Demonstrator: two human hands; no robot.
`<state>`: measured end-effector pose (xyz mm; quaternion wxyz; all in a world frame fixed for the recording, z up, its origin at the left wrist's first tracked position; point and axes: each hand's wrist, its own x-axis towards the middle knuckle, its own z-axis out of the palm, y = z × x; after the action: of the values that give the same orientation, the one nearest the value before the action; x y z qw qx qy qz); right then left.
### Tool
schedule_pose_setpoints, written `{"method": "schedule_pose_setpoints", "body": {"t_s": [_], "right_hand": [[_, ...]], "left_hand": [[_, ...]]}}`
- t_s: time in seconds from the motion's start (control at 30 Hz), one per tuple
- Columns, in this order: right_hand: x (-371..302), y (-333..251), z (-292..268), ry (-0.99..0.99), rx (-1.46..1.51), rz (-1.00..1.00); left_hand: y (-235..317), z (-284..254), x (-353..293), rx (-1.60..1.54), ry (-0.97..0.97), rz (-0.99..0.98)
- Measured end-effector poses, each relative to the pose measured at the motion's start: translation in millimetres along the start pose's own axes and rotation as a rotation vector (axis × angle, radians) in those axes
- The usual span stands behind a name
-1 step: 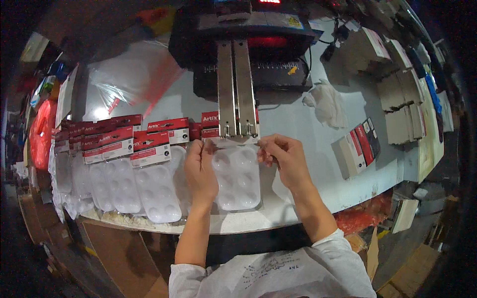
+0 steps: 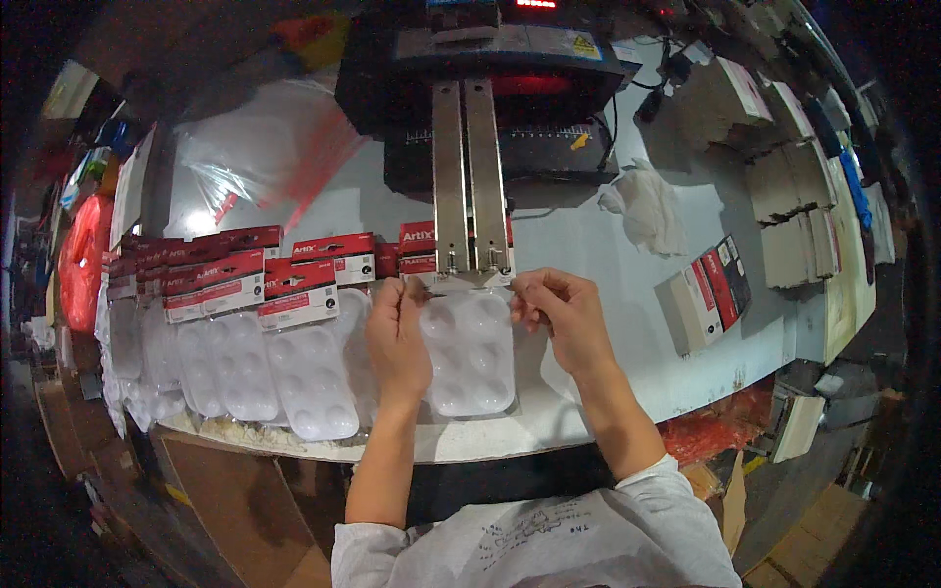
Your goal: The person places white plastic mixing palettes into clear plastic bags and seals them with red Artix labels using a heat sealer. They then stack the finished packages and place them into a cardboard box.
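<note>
A white plastic paint palette (image 2: 469, 358) with round wells lies in a clear bag at the table's front edge, in front of me. Its red and white header card (image 2: 419, 247) sits beneath two metal arms (image 2: 466, 181) of a black machine. My left hand (image 2: 399, 333) is closed, pinching the package's upper left edge between thumb and fingers. Opposite it, my right hand (image 2: 557, 309) pinches the upper right edge, its fingers curled. The spot where the arms meet the card is partly hidden.
Several bagged palettes (image 2: 312, 377) with header cards overlap at the left. The black machine (image 2: 480, 59) stands at the back. Clear plastic bags (image 2: 260, 147) lie back left, a crumpled white bag (image 2: 645, 208) right of the machine. Header card stacks (image 2: 704, 304) and grey-white piles (image 2: 792, 181) occupy the right.
</note>
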<state>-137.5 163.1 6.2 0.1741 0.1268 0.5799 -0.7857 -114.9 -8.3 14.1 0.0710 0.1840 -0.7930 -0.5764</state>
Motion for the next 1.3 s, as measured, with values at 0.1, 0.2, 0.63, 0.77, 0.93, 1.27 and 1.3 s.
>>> {"method": "schedule_pose_setpoints", "body": {"t_s": [0.1, 0.2, 0.63, 0.77, 0.93, 1.27, 1.3], "right_hand": [[-0.2, -2.2, -0.2, 0.022, -0.022, 0.014], [0.5, -5.9, -1.7, 0.001, -0.053, 0.015], [-31.6, 26.9, -8.3, -0.065, -0.551, -0.035], [-21.1, 40.2, 37.7, -0.108, -0.726, 0.064], [-8.0, 43.8, 94.6, -0.021, -0.602, -0.056], [-23.5, 68.5, 71.9, 0.048, -0.582, -0.121], [-36.8, 62.9, 62.9, 0.116, -0.626, -0.096]], "left_hand": [[-7.3, -2.3, 4.3, -0.02, -0.037, -0.052], [-10.5, -1.9, -1.7, -0.037, -0.072, -0.061], [-8.3, -185.8, -14.8, 0.742, 0.241, 0.192], [-27.0, -206.1, 10.7, 1.019, 0.204, 0.096], [-33.9, -199.1, 14.1, 0.946, 0.066, 0.004], [-35.0, -193.8, 4.1, 0.668, 0.184, 0.004], [-34.3, -194.6, 4.6, 0.66, 0.178, -0.008]]}}
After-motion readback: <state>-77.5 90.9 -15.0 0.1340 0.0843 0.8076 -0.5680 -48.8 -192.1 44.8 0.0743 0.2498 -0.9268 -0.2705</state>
